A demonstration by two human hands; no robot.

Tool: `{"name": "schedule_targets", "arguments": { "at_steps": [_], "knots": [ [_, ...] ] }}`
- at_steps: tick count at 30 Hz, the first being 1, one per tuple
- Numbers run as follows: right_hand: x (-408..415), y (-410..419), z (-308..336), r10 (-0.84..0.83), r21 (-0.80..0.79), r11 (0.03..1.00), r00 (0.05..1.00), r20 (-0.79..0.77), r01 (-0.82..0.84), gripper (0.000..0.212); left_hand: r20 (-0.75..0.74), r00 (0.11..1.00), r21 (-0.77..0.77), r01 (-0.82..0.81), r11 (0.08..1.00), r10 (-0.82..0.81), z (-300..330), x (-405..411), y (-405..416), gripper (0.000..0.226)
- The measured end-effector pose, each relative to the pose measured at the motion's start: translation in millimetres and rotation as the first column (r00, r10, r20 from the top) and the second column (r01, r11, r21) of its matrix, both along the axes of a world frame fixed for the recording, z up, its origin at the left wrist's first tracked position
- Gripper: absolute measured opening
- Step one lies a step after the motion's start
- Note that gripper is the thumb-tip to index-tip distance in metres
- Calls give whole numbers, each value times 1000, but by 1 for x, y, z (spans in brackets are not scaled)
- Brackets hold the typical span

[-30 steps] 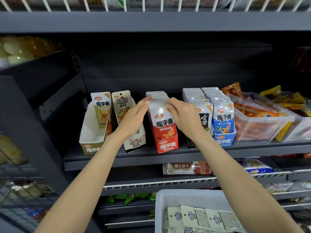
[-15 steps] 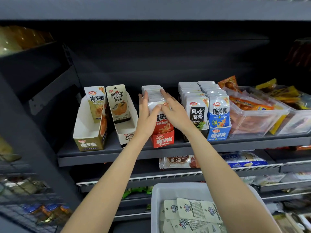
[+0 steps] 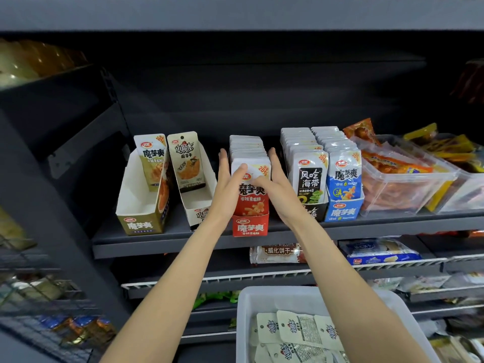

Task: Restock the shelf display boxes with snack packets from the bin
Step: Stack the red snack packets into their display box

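Observation:
A red display box point(image 3: 250, 227) stands on the dark shelf point(image 3: 167, 244), packed with a row of red-and-white snack packets point(image 3: 247, 148). My left hand point(image 3: 227, 184) lies flat against the left side of that row, thumb on the front packet. My right hand point(image 3: 279, 184) presses the right side with straight fingers, thumb also on the front packet. To the left stand a gold box point(image 3: 138, 221) and a white box point(image 3: 199, 205), each holding one upright packet. The white bin point(image 3: 246, 305) below holds several cream packets point(image 3: 301, 334).
Right of the red box stand a full black box point(image 3: 314, 212) and a full blue box point(image 3: 343, 212), then clear plastic tubs point(image 3: 408, 187) of orange and yellow snacks. Wire shelves below carry biscuit packs point(image 3: 277, 254). A dark upright post point(image 3: 47, 231) frames the left.
Both hands have shifted from on top of the red row to its two sides, fingers straightened along it. The view has tilted down a little.

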State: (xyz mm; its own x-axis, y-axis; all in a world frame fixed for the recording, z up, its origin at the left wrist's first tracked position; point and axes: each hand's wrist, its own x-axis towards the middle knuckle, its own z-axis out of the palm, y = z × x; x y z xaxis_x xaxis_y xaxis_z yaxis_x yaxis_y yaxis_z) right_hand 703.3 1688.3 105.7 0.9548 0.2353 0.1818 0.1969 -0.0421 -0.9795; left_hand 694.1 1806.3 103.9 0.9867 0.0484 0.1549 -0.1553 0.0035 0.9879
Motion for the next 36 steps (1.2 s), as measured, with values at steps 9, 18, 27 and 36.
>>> {"name": "schedule_targets", "arguments": {
  "at_steps": [9,18,27,36],
  "knots": [
    [23,-1,2,-132,-200,963,961,244,183,54,145,989,119,-59,991,41,6,15,3,54],
    [49,16,21,-71,-438,891,990,126,120,54,37,997,581,-77,811,68,17,48,14,55],
    [73,21,26,-151,-633,758,986,66,158,51,-54,995,499,-42,866,80,21,64,8,55],
    [55,17,29,-134,-253,955,987,91,153,68,-33,999,200,8,980,-1,18,59,11,57]
  ]
}}
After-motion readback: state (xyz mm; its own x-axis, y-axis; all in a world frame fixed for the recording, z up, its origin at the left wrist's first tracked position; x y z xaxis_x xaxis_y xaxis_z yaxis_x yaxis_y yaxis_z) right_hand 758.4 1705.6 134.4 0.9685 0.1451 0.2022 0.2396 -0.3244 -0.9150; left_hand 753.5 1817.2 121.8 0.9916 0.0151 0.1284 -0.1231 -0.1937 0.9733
